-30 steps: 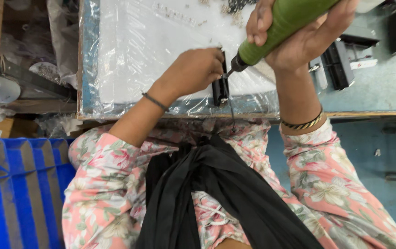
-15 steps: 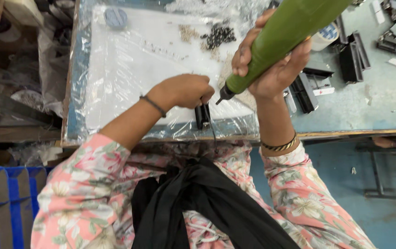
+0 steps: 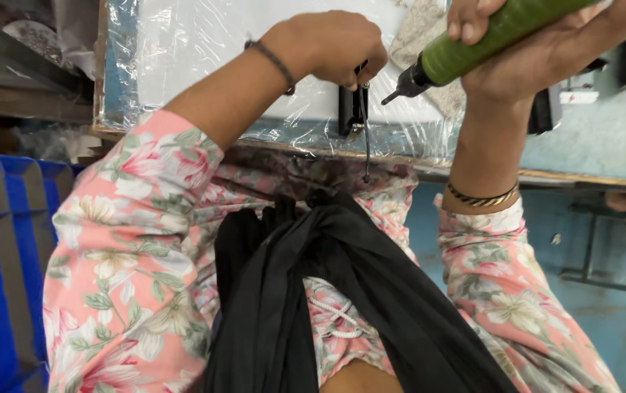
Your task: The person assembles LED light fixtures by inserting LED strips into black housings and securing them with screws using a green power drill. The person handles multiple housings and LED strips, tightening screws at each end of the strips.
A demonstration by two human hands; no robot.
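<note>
Head view looks down past a floral pink sleeve and black cloth in the lap to the near edge of the tabletop (image 3: 604, 156). Left hand (image 3: 331, 47) is curled shut, fingers pinched on the top of a small black part (image 3: 349, 109) that stands upright on the plastic-wrapped white sheet (image 3: 203, 58), just inside the front edge. A thin dark wire (image 3: 366, 145) hangs from that part, past the edge and down toward the lap. Right hand (image 3: 546, 51) is wrapped tight round a green power screwdriver (image 3: 495, 33), held slanted, its dark bit tip pointing down-left, just beside the left hand's fingers and the part; whether the tip touches the part I cannot tell, looks slightly apart. Count: one green driver, one held black part, one wire. More dark shapes sit right of the right wrist, mostly hidden, kind unclear, count unclear. One thin dark band on the left wrist, one gold-toned bangle (image 3: 482, 196) on the right wrist. Edges: the part is very close to the tabletop's front edge, with little margin toward the body. Room: white sheet left of the left hand is free surface; right side is crowded by the forearm and the dark shapes. Blue striped sack (image 3: 0, 255) on the left below tabletop level; metal frame bars (image 3: 604, 247) lower right over blue floor.
</note>
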